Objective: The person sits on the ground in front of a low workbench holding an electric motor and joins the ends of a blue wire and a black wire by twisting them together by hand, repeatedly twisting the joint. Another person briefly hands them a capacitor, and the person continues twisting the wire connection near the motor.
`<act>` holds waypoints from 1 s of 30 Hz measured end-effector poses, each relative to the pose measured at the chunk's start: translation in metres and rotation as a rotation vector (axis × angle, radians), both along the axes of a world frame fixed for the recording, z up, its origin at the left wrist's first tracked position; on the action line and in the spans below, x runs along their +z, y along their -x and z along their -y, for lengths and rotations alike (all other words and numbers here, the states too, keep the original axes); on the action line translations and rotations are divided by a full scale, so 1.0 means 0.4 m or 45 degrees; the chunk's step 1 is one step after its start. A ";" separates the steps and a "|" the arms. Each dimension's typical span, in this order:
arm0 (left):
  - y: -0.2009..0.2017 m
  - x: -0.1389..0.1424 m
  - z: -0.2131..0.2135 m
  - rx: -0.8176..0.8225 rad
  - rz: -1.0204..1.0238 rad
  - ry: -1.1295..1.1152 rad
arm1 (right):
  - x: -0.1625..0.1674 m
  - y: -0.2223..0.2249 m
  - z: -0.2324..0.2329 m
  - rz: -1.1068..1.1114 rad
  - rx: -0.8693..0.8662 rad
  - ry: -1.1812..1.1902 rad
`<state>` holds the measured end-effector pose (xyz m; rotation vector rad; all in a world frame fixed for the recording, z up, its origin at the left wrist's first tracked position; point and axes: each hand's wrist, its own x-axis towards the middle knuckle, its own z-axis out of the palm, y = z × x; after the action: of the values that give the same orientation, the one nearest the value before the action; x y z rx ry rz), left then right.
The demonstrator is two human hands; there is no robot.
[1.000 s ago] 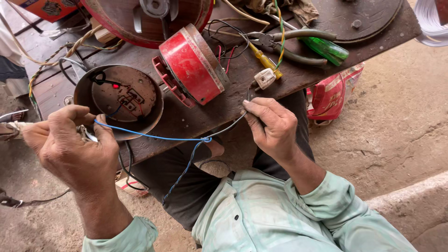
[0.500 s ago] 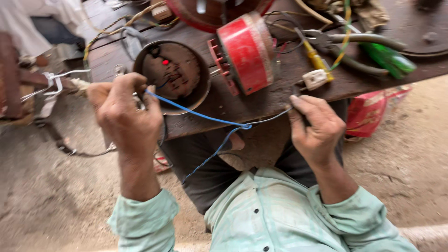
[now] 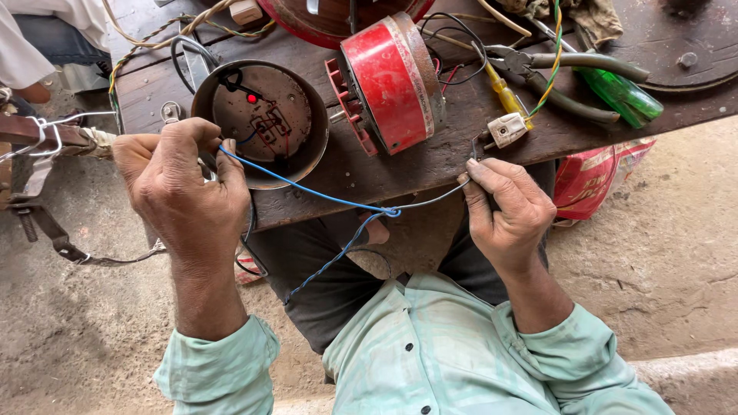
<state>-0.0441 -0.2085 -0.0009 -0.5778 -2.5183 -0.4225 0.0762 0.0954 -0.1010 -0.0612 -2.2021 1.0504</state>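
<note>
My left hand (image 3: 184,196) pinches one end of a thin blue wire (image 3: 307,189) in front of a round metal housing (image 3: 261,123) that holds a small circuit with a red light. My right hand (image 3: 507,211) grips a grey wire (image 3: 430,200) at the edge of the dark wooden bench (image 3: 430,165). The blue and grey wires meet in a twist midway between my hands, and a blue tail hangs down over my lap. A red motor part (image 3: 388,81) stands on the bench between the hands.
Green-handled pliers (image 3: 592,77), a yellow screwdriver (image 3: 509,98) and a small white connector (image 3: 507,129) lie at the right of the bench. Tangled cables run along its back. A red bag (image 3: 596,177) sits under the bench. Another person's clothing (image 3: 31,38) shows at top left.
The view has swung so both hands sit further right in frame. My hands have drawn the joined wires taut between them, keeping their grip.
</note>
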 end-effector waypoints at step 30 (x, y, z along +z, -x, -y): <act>0.006 0.007 -0.018 0.029 0.003 -0.037 | -0.009 -0.002 0.000 -0.022 0.021 0.044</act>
<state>-0.0464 -0.2012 0.0019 -0.5369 -2.5147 -0.4506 0.0771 0.0955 -0.1047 -0.0493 -2.1722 1.0947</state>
